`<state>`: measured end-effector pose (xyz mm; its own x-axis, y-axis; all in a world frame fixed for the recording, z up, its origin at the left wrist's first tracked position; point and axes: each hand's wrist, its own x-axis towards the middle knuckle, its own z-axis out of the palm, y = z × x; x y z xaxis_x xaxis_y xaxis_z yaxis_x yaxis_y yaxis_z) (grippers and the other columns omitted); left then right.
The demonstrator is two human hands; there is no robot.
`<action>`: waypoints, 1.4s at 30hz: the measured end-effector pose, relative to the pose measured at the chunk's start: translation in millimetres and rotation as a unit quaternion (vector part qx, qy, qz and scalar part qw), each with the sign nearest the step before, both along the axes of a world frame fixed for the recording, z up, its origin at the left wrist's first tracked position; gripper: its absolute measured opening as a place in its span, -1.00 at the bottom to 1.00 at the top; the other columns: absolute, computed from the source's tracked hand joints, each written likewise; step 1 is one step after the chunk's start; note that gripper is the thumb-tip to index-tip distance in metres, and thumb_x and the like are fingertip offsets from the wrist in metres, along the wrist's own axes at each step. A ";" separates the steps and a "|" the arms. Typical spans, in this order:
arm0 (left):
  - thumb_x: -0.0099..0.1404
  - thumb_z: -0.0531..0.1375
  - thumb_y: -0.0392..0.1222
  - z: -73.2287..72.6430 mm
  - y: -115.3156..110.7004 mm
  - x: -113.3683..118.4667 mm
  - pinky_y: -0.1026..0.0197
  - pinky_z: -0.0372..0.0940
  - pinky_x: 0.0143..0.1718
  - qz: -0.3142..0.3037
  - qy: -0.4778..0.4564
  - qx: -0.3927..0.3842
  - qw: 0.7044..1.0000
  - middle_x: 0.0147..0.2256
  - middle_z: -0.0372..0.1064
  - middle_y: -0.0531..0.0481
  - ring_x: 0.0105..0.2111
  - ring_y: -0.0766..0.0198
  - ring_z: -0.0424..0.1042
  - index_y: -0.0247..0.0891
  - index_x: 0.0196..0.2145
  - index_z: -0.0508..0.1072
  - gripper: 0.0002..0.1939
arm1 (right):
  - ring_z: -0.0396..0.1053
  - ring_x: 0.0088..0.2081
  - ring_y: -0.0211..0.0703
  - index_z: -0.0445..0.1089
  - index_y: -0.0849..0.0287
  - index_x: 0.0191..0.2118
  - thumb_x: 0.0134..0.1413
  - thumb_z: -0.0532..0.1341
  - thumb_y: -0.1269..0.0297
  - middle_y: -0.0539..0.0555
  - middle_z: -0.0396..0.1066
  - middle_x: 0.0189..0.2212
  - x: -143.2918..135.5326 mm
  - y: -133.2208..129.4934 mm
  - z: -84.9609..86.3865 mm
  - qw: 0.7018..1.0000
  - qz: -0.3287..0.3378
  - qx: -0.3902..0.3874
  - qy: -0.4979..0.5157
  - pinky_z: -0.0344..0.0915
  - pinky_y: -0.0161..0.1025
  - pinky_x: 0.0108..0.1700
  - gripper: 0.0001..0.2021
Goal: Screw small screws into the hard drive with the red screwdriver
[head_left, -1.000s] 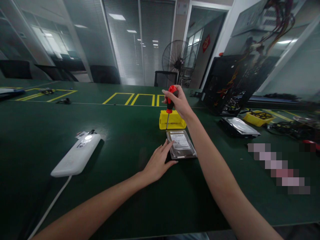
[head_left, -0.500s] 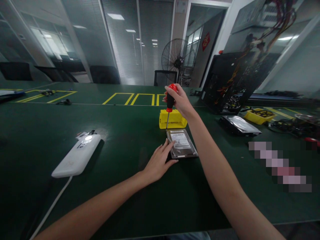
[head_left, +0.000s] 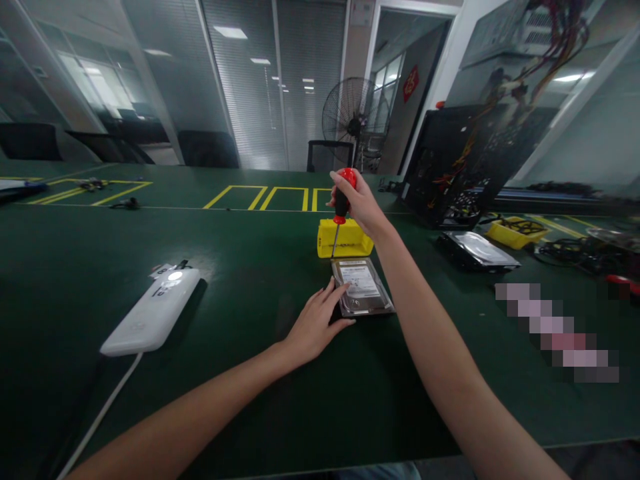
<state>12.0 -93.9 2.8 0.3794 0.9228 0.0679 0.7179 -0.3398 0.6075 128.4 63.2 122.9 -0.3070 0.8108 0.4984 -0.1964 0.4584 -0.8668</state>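
Left hand (head_left: 314,323) spread against the hard drive (head_left: 369,297), at 6 o'clock of the yellow bin (head_left: 350,252); right hand (head_left: 364,205) closed around the screwdriver (head_left: 341,202), tip at the drive's 11 o'clock corner. Step: probably driver work there. Next turn calls for a seated tip, steady drive.

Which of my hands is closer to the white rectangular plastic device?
Left. Your left hand is to the right of the white device, touching the silver rectangular metal hard drive; your right hand is farther off, raised beyond the drive, holding the red-and-black-handled screwdriver.
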 end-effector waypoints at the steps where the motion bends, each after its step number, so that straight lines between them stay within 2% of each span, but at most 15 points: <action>1: 0.30 0.11 0.00 -0.1 0.0 -0.2 -0.20 -0.03 0.20 -0.002 -0.001 0.000 1.000 0.32 -0.25 -0.10 0.28 -0.06 -0.13 -0.01 0.28 -0.09 -0.33 | 0.26 -0.45 -0.30 0.22 0.06 -0.18 -0.07 0.20 -0.14 -0.04 0.22 -0.46 0.3 1.1 -0.3 1.000 -0.004 -0.006 0.004 0.33 -0.21 -0.28 -0.57; 5: 0.30 0.12 -0.02 -2.1 0.5 -0.4 -0.19 -0.04 0.21 -0.006 -0.001 0.013 1.000 0.32 -0.26 -0.10 0.27 -0.05 -0.12 -0.01 0.28 -0.08 -0.33 | 0.27 -0.44 -0.26 0.25 0.04 -0.13 -0.04 0.01 -0.32 0.00 0.24 -0.44 0.1 7.0 -1.8 0.999 0.015 -0.034 0.014 0.31 -0.20 -0.33 -0.44; 8: 0.30 0.11 0.00 -3.6 1.0 -0.6 -0.21 -0.01 0.20 -0.003 -0.004 0.013 1.000 0.32 -0.25 -0.09 0.27 -0.06 -0.11 0.00 0.27 -0.08 -0.34 | 0.28 -0.42 -0.25 0.26 0.06 -0.12 -0.03 -0.06 -0.35 0.02 0.26 -0.43 -0.4 8.4 -2.5 0.999 0.032 -0.037 0.010 0.32 -0.22 -0.35 -0.39; 18: 0.30 0.11 0.03 -5.6 2.0 -0.9 -0.22 -0.03 0.19 -0.003 0.005 0.027 1.000 0.32 -0.24 -0.11 0.27 -0.07 -0.13 -0.03 0.27 -0.06 -0.34 | 0.34 -0.35 -0.28 0.29 0.08 -0.23 -0.02 0.18 -0.11 0.01 0.28 -0.34 1.5 -6.6 2.8 0.999 0.035 0.002 -0.023 0.36 -0.25 -0.27 -0.62; 23: 0.31 0.11 0.00 -6.2 2.8 0.0 -0.18 -0.09 0.23 -0.014 0.009 0.048 0.999 0.31 -0.21 -0.11 0.29 0.01 -0.15 -0.05 0.26 -0.05 -0.36 | 0.35 -0.37 -0.31 0.21 0.09 -0.29 -0.06 0.22 -0.09 -0.02 0.29 -0.36 -0.7 -4.7 2.7 1.000 0.019 0.006 -0.002 0.36 -0.25 -0.23 -0.63; 28: 0.30 0.11 0.03 -7.9 2.9 -1.4 -0.18 -0.05 0.21 -0.008 0.008 0.037 0.999 0.32 -0.25 -0.10 0.28 -0.03 -0.16 -0.02 0.27 -0.07 -0.34 | 0.36 -0.33 -0.29 0.15 0.10 -0.33 -0.08 0.26 -0.04 -0.01 0.31 -0.37 -0.1 -5.8 3.2 1.000 0.024 0.017 0.002 0.34 -0.22 -0.19 -0.63; 32: 0.30 0.10 0.04 -8.2 3.1 -1.5 -0.20 -0.03 0.20 -0.007 0.007 0.036 0.999 0.31 -0.22 -0.09 0.29 -0.04 -0.17 -0.02 0.27 -0.08 -0.34 | 0.35 -0.38 -0.29 0.12 0.08 -0.30 -0.08 0.26 -0.03 -0.04 0.28 -0.43 -1.0 -7.5 3.6 1.000 0.017 0.025 -0.003 0.34 -0.22 -0.22 -0.62; 37: 0.30 0.11 0.04 -7.8 3.1 -1.3 -0.19 0.00 0.19 -0.007 0.013 0.035 0.999 0.32 -0.25 -0.11 0.28 -0.04 -0.15 -0.02 0.27 -0.07 -0.33 | 0.29 -0.45 -0.30 0.17 -0.01 -0.11 -0.02 0.19 -0.08 -0.05 0.23 -0.41 -3.6 -6.6 2.8 0.997 -0.012 0.069 -0.020 0.32 -0.23 -0.31 -0.60; 42: 0.30 0.12 0.01 -8.1 3.3 -0.9 -0.16 -0.03 0.21 -0.011 0.010 0.045 0.999 0.31 -0.21 -0.13 0.28 -0.01 -0.15 -0.06 0.27 -0.05 -0.34 | 0.29 -0.43 -0.27 0.17 -0.02 -0.12 0.05 0.06 -0.17 -0.03 0.21 -0.41 -3.0 2.6 -1.6 0.999 -0.005 0.051 -0.016 0.32 -0.21 -0.34 -0.60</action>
